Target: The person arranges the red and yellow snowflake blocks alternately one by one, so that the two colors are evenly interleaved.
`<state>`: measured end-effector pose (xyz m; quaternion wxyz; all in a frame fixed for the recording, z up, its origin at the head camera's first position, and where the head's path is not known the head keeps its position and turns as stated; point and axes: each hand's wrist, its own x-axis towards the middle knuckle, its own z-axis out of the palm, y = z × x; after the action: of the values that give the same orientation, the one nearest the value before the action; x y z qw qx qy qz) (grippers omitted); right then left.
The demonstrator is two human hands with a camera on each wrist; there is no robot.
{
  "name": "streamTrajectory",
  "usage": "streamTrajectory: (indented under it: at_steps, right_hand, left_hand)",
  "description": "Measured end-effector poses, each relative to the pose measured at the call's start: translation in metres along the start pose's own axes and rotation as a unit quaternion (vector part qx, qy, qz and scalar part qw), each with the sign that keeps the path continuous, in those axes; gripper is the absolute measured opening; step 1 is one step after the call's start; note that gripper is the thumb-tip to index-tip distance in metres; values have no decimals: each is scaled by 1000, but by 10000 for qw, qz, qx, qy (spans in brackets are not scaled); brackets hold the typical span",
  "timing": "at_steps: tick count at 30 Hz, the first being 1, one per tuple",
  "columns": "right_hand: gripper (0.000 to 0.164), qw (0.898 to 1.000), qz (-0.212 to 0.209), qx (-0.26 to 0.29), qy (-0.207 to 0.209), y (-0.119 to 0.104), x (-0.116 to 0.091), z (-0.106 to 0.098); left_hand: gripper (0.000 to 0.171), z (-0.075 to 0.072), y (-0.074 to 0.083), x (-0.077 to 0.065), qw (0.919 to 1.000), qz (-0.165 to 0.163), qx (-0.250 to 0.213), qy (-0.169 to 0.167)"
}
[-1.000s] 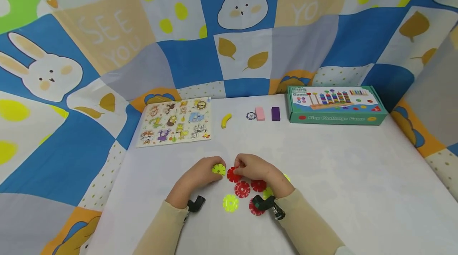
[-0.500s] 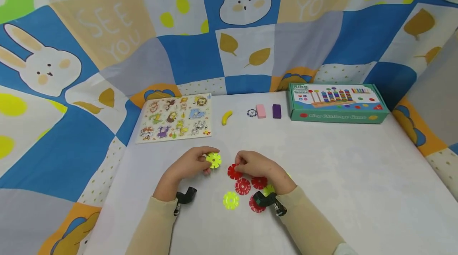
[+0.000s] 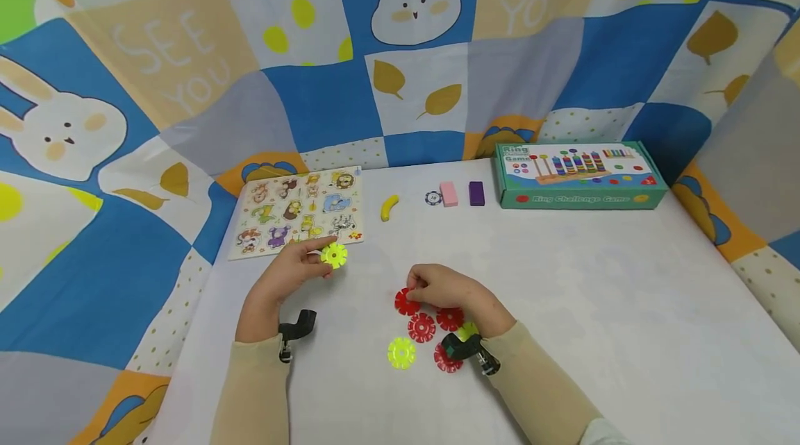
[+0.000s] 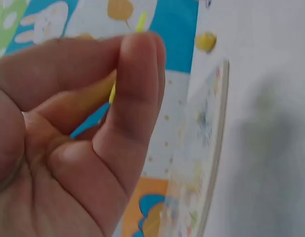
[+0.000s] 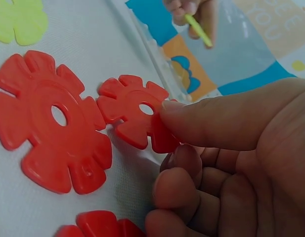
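Note:
My left hand (image 3: 289, 274) pinches a yellow notched plastic disc (image 3: 334, 255) above the table, near the front edge of the animal puzzle board (image 3: 256, 253). From the left wrist the disc shows edge-on between thumb and fingers. My right hand (image 3: 446, 290) has its thumb on a red notched disc (image 3: 405, 302), fingers curled at its edge, as the right wrist view shows. Close by lie a second red disc (image 5: 68, 121), another red one (image 3: 449, 319) and a yellow disc (image 3: 401, 353). Under my right wrist, one red disc (image 3: 447, 360) and one yellow disc (image 3: 467, 331) are partly hidden.
Along the back stand a green ring game box (image 3: 581, 200), a purple block (image 3: 477, 194), a pink block (image 3: 448, 194), a poker chip (image 3: 432, 198) and a small yellow banana-shaped piece (image 3: 389, 207). A patterned cloth (image 3: 425, 77) hangs behind the white table.
My left hand has moved left and away from me, carrying the yellow disc from beside the red discs to the puzzle board's edge. The right hand has stayed at its red disc.

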<state>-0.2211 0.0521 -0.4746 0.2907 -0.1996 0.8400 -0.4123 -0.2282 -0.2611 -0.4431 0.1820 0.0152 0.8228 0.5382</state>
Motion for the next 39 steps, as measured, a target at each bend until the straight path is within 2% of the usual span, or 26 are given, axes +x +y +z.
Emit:
streamTrajectory:
  at_steps: [4, 6, 8, 13, 17, 23, 26, 34, 39]
  right_hand:
    - [12, 10000, 56, 32, -17, 1, -1, 0]
    - [13, 9999, 94, 47, -40, 2, 0, 0]
    - [13, 9999, 114, 59, -61, 2, 0, 0]
    - [13, 9999, 94, 52, -60, 3, 0, 1]
    - [13, 9999, 67, 75, -63, 3, 1, 1]
    - [12, 9998, 41, 146, -119, 1, 1, 0]
    - [12, 9997, 62, 195, -149, 0, 0, -1]
    - [12, 9983, 50, 544, -193, 0, -1, -5]
    - [13, 9977, 33, 633, -254, -1, -2, -7]
  left_hand:
    - [61, -9, -10, 2, 9976, -390, 252, 513]
    - [63, -13, -16, 3, 9953, -605, 363, 665]
    - [64, -16, -23, 5, 9937, -740, 435, 719]
    - [65, -19, -40, 13, 9940, -805, 349, 657]
    - [64, -18, -47, 18, 9927, -942, 332, 673]
    - [60, -18, -48, 19, 9906, -1068, 467, 714]
    - [58, -17, -46, 18, 9878, -1088, 794, 783]
    - [59, -12, -42, 20, 9732, -1160, 1754, 933]
    - [60, -10, -41, 18, 9659, -1177, 2109, 936]
